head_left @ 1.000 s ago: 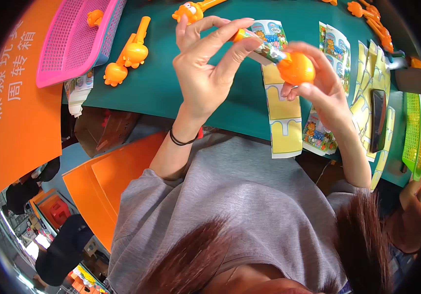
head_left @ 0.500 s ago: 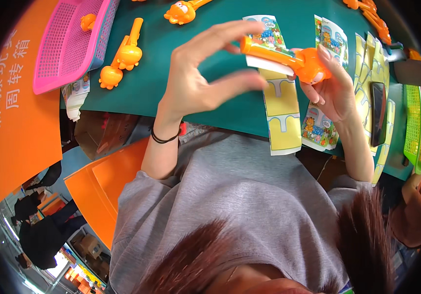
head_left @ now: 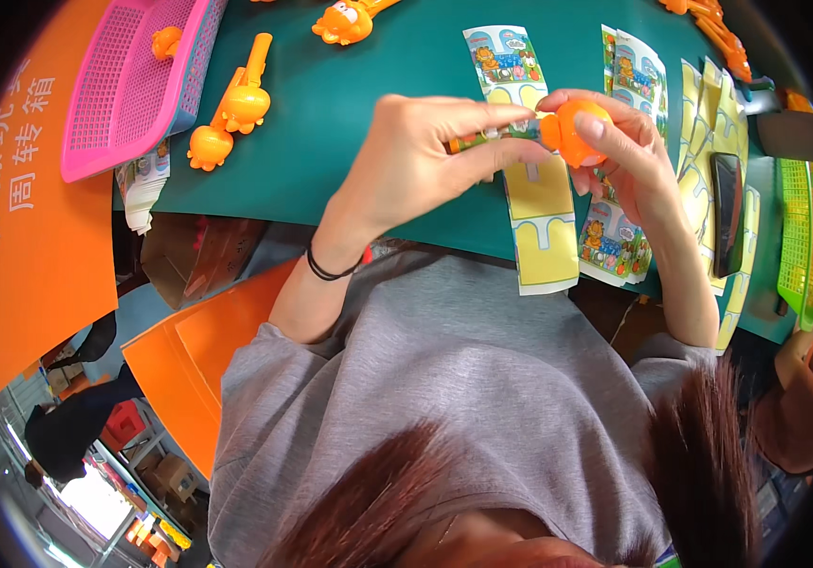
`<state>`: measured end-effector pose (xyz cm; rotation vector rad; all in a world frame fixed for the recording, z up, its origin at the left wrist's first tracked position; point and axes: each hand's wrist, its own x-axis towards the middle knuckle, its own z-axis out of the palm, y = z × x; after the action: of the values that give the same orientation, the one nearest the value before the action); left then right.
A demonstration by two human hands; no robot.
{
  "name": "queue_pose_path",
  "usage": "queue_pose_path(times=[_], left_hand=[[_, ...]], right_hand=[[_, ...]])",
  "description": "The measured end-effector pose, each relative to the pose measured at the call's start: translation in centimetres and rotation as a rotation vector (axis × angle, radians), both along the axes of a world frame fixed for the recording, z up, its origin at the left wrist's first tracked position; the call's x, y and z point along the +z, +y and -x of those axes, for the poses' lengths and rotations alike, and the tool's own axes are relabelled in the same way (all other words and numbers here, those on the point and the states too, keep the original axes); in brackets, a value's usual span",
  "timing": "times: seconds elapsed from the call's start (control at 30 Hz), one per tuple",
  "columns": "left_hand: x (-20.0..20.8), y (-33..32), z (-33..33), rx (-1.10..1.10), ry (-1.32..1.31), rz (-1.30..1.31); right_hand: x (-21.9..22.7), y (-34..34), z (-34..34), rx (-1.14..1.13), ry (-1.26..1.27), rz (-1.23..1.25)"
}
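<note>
An orange plastic toy [head_left: 582, 134] with a round head and a straight handle lies sideways between my hands above the green table. My right hand [head_left: 648, 166] grips the round head, thumb across its front. The fingers and thumb of my left hand [head_left: 416, 156] close on the handle, around which a colourful printed sticker [head_left: 473, 141] sits. Much of the handle is hidden by those fingers. Below the toy, a strip of yellow backing paper [head_left: 546, 251] hangs over the table's near edge, with a printed sticker [head_left: 506, 64] at its far end.
Similar orange toys [head_left: 246, 102] lie at the left and far side. A pink basket [head_left: 123, 90] stands at the left, a green basket [head_left: 799, 237] at the right. More sticker sheets [head_left: 615, 241], yellow backing strips [head_left: 700, 123] and a dark phone-like object [head_left: 726, 213] lie rightward.
My left hand has moved right and closed from a wide spread onto the handle. The toy has turned in my right hand, and its sticker now lies around the handle.
</note>
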<state>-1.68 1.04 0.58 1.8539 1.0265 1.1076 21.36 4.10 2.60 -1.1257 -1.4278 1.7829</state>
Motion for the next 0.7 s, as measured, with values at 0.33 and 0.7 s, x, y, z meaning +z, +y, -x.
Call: queue_pose_path(times=[0.33, 0.7], left_hand=[[2.0, -1.0, 8.5, 0.509, 0.153, -0.039], [0.4, 0.9, 7.6, 0.6, 0.003, -0.156]], right_hand=[[0.3, 3.7, 2.4, 0.157, -0.114, -0.445], [-2.3, 9.7, 1.3, 0.166, -0.244, -0.363]])
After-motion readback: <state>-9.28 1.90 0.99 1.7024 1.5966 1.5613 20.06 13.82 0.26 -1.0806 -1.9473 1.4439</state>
